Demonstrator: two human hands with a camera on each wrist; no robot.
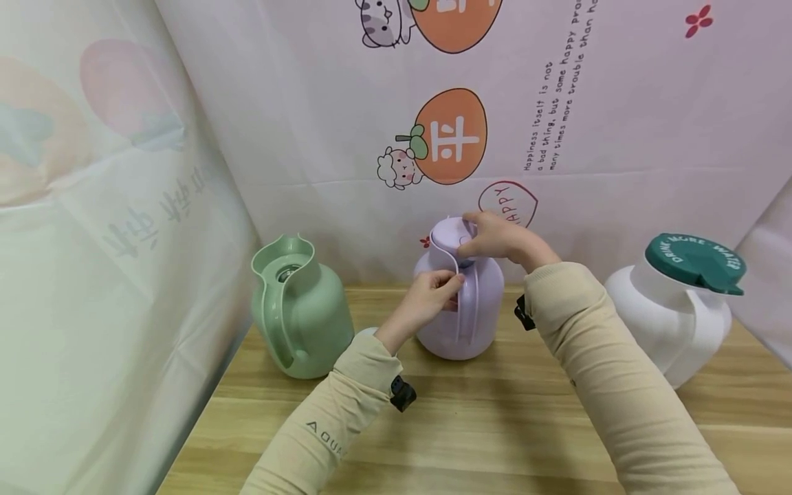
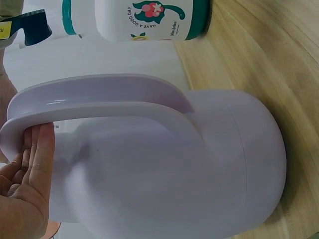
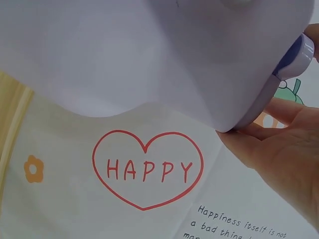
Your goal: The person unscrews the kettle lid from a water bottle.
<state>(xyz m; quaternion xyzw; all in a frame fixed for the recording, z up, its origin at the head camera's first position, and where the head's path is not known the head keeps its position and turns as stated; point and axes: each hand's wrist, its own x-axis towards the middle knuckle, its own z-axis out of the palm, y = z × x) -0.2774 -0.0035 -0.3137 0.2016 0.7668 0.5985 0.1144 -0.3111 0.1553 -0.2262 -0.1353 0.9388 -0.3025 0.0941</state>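
A lilac thermos jug (image 1: 458,316) stands upright in the middle of the table. My left hand (image 1: 433,292) grips its handle (image 2: 124,107) near the top, with fingers passed inside the loop and thumb outside. At the mouth of the jug, my right hand (image 1: 501,237) holds the round lilac lid (image 1: 450,232) by its edge, thumb toward me and fingers on the far side. The lid sits within the collar of the jug. From the right wrist view, fingers (image 3: 279,124) press along the lid's rim beside the spout-like tab (image 3: 299,57).
A green jug (image 1: 318,309) with no lid on its mouth stands left. On the right is a white jug (image 1: 656,316) with a dark green lid (image 1: 693,261). A pale round thing (image 1: 368,331) shows partly behind my left forearm. A printed cloth (image 1: 346,137) hangs close behind.
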